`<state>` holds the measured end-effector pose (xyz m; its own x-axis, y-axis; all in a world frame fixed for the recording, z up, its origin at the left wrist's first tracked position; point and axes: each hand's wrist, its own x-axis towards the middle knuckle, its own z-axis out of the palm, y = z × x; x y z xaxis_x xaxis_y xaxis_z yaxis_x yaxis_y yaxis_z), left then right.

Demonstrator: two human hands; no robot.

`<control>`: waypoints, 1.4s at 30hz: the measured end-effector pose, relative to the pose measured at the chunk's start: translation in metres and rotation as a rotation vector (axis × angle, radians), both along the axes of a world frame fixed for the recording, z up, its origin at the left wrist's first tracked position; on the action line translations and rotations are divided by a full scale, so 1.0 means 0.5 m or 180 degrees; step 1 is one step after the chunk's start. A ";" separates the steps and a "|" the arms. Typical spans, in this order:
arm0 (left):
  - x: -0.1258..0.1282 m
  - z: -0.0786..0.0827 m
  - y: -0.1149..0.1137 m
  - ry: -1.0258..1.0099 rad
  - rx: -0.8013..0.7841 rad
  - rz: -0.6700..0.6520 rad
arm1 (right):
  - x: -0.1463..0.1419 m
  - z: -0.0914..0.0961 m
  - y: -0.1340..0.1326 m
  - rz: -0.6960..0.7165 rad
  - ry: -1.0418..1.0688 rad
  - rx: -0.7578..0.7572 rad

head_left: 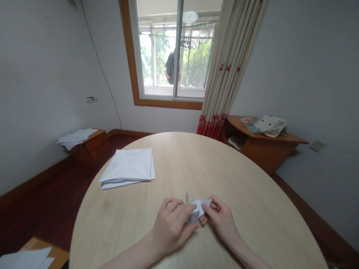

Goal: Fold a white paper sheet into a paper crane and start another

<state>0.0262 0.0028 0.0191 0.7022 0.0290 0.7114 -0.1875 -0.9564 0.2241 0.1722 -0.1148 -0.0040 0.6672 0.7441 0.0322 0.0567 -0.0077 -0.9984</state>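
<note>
Folded paper piece [198, 210] is held just above the round wooden table [117, 224] in head view, pinched by left hand [171, 228] and right hand [220, 218], both closed on it. It seems only partly folded, one corner standing up. Pile of folded sheets [127, 168] lies near the table's left edge, and loose sheets [28, 258] lie lower left. Wide bare wood spreads ahead of the hands.

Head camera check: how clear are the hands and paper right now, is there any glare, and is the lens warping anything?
In the head view, the left hand, right hand and folded paper look reasonably clear, with only soft shadows; the window is bright and washed out; wide-angle distortion bends the wooden tabletop and walls.
</note>
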 end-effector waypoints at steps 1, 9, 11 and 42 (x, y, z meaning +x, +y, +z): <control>0.001 -0.002 -0.001 0.0004 -0.0021 0.0029 | -0.002 0.001 0.000 0.0006 0.0015 -0.0009; 0.005 -0.012 0.020 0.0417 -0.0465 -0.0088 | -0.002 0.009 0.000 -0.0039 0.0010 -0.0025; 0.008 -0.012 0.028 0.0414 -0.0580 -0.0139 | 0.000 0.010 0.000 -0.0065 0.0013 -0.0015; 0.022 -0.040 0.094 -0.0329 -0.1014 0.0363 | -0.006 -0.003 0.005 0.0634 0.0633 -0.0260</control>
